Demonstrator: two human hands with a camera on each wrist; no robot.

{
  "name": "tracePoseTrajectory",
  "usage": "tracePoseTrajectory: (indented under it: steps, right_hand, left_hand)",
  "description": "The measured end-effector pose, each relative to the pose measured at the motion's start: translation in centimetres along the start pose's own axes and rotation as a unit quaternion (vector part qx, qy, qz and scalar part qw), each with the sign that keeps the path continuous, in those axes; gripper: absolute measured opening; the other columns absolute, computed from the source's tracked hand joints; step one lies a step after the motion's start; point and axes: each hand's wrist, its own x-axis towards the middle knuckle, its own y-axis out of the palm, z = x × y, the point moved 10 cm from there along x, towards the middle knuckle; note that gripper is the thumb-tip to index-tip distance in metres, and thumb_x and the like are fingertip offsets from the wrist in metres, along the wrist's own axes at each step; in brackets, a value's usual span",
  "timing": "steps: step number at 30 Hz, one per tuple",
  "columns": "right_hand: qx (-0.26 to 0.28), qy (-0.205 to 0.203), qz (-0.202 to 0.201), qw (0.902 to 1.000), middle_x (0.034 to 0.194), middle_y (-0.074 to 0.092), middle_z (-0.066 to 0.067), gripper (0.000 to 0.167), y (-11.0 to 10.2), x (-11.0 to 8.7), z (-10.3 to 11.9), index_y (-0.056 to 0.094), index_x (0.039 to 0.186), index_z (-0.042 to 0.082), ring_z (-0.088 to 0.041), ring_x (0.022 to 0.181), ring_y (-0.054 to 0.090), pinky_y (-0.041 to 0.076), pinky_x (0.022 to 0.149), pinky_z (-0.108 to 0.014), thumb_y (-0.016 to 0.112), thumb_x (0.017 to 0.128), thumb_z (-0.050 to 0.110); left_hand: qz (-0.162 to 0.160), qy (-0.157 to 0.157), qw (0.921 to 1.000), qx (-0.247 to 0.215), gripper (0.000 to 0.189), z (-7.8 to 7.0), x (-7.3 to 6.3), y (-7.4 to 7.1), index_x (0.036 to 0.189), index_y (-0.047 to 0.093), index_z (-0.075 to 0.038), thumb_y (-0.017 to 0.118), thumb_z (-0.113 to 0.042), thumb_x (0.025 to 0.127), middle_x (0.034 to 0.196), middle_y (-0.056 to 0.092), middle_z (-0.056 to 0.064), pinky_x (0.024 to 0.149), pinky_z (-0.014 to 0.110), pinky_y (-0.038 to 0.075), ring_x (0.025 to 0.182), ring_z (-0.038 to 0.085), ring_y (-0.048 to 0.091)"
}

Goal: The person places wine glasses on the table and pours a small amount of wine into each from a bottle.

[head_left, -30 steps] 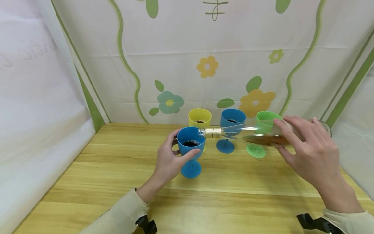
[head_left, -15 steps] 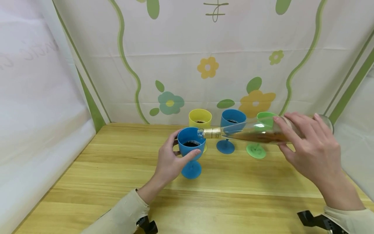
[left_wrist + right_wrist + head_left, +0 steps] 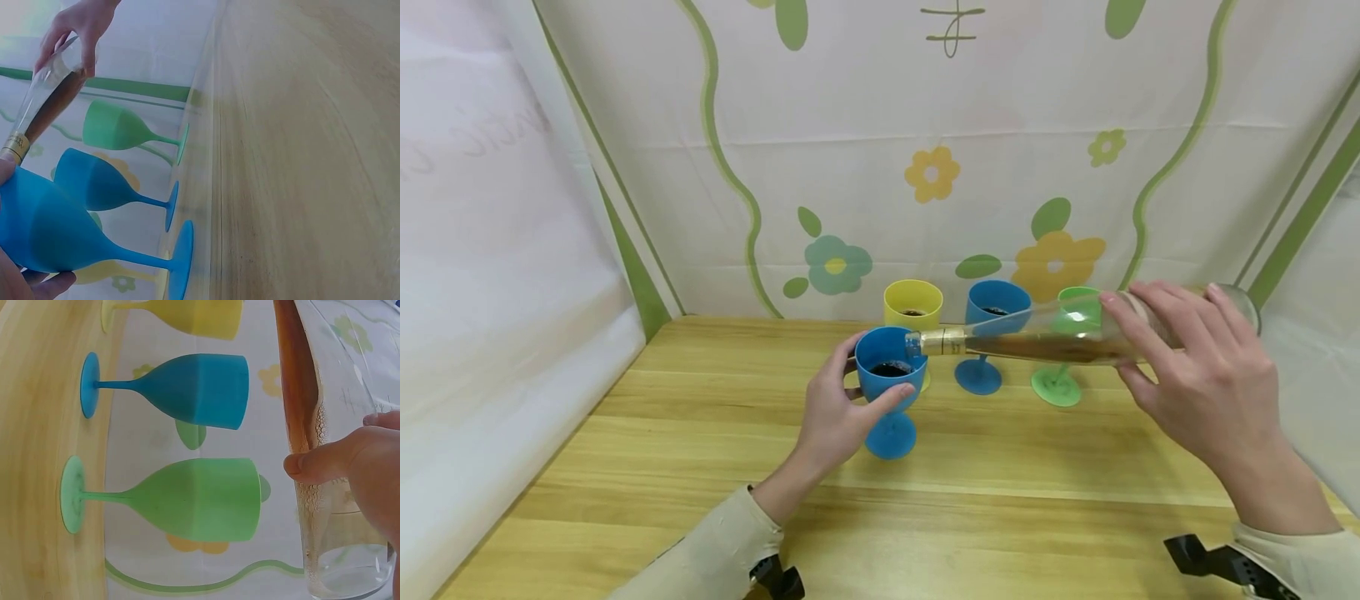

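Note:
My left hand (image 3: 837, 410) holds a blue goblet (image 3: 877, 390) by its bowl, thumb on the near side. Dark liquid lies in that bowl, and the goblet stands upright with its foot at the tabletop. From the right, my right hand (image 3: 1206, 379) grips a clear glass bottle (image 3: 1026, 343) from above, round its body. The bottle lies almost level, its bottom end slightly higher. Its gold-banded neck points left, and its mouth sits just inside the blue goblet's rim. Brown liquid reaches along the lower side to the neck, with bubbles (image 3: 319, 431) showing in the right wrist view.
Behind the held goblet stand a yellow goblet (image 3: 913, 302), a second blue goblet (image 3: 206, 390) and a green goblet (image 3: 200, 500). Dark liquid shows in the yellow and second blue ones. A flower-printed cloth (image 3: 850, 167) rises behind the wooden table (image 3: 700, 433).
The bottle's bottom end has risen a little with my right hand, and the brown liquid has run further toward the neck. My left hand and the blue goblet have stayed put.

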Motion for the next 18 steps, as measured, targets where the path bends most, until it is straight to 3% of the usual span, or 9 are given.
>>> tracePoseTrajectory:
  steps: [6,12,18]
  right_hand:
    - [-0.004,-0.004,-0.004,1.0000,0.123,0.073,-0.023,0.045,-0.1,0.5,0.2,0.075,0.131,0.013,-0.050,0.107,0.067,0.047,0.112,-0.069,0.065,0.087,0.014]
    - [-0.005,-0.009,-0.016,0.9998,0.122,0.074,-0.022,0.041,-0.3,0.9,0.4,0.075,0.129,0.013,-0.048,0.107,0.068,0.048,0.105,-0.072,0.063,0.090,0.014]
    - [-0.006,-0.013,-0.018,0.9997,0.123,0.074,-0.022,0.049,-0.4,1.2,0.6,0.075,0.130,0.013,-0.047,0.109,0.068,0.048,0.106,-0.071,0.070,0.082,0.009]
  left_hand:
    - [0.002,0.004,1.0000,0.000,0.075,0.0,0.0,0.0,0.151,0.052,-0.016,0.090,-0.027,0.087,0.143,0.065,0.003,0.091,0.041,0.066,0.128,0.025,0.064]
    - [0.001,0.009,1.0000,0.002,0.075,-0.1,0.0,0.0,0.151,0.053,-0.016,0.090,-0.027,0.087,0.143,0.065,0.003,0.091,0.041,0.066,0.129,0.025,0.064]
    - [0.000,0.008,1.0000,0.003,0.076,-0.1,-0.1,0.0,0.151,0.052,-0.016,0.090,-0.027,0.087,0.144,0.065,0.003,0.092,0.042,0.065,0.130,0.025,0.064]
